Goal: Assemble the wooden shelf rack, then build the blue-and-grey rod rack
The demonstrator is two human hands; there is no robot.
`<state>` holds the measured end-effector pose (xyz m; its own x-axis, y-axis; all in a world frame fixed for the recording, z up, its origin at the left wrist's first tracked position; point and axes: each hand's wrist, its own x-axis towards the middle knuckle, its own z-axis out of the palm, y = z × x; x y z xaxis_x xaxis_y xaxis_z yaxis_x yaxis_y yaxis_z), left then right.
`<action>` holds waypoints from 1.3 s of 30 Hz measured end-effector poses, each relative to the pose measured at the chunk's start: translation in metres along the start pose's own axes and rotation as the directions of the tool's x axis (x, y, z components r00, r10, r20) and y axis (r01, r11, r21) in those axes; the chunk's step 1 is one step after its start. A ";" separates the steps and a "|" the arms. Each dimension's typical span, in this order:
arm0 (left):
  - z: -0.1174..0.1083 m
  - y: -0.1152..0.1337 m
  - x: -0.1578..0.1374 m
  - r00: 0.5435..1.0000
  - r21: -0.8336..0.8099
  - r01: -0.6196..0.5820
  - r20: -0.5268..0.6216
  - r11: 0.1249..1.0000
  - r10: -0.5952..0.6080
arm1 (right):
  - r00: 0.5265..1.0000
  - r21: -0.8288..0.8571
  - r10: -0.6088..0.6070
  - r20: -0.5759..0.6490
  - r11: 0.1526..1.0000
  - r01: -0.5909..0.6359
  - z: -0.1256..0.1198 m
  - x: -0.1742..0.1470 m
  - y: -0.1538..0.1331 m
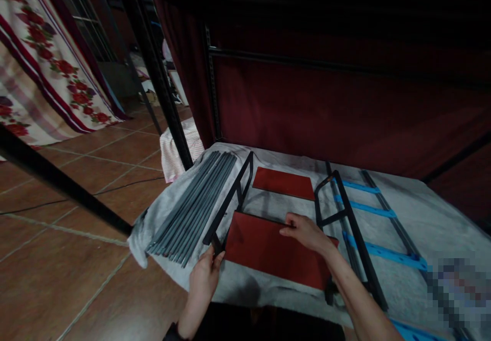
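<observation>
A flat, rectangular red panel with a thin dark edge [261, 244] is set between a black, angular, metal-looking side frame [232, 198] on its left and a matching black side frame [355, 228] on its right. At the panel's near left corner, the frame's lower end appears to be pinched between thumb and fingers of the left hand [205, 269]. Above the panel, the right hand [305, 231] is held with fingers curled nearly closed; whether anything is gripped, or the panel touched, cannot be told.

Beyond the panel, a second flat red panel [284, 183] is laid; to its left, thin grey rods [195, 205] are bundled.

The panel is judged stiff, fairly light and smooth enough to slide, best taken by opposite edges. The frames are judged rigid and hard to bend; each is better held by an upright bar, since tipping seems likely if only one end is held.
</observation>
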<state>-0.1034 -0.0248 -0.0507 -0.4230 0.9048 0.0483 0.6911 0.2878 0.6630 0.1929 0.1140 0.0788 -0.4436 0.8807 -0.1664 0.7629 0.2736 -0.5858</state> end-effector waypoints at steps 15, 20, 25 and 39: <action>0.002 0.007 0.011 0.977 -0.064 -0.070 0.196 0.995 0.082 | 0.964 -0.285 -0.212 -0.157 0.945 0.162 0.030 -0.081 -0.016; -0.001 0.010 0.009 0.965 0.079 -0.135 0.238 0.988 0.113 | 0.957 -0.321 -0.233 -0.172 0.932 0.169 0.037 -0.091 -0.017; -0.011 0.025 0.003 0.973 0.024 -0.157 0.172 0.987 0.151 | 0.959 -0.300 -0.215 -0.184 0.942 0.153 0.038 -0.094 -0.019; -0.022 0.054 0.001 0.958 -0.469 -0.202 0.089 0.860 0.274 | 0.977 -0.260 -0.213 -0.011 0.944 0.203 0.037 -0.087 -0.038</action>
<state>-0.0789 -0.0149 0.0015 -0.1633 0.9733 0.1612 0.4047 -0.0829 0.9107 0.1848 0.0122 0.0863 -0.5903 0.8066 -0.0291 0.7527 0.5371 -0.3808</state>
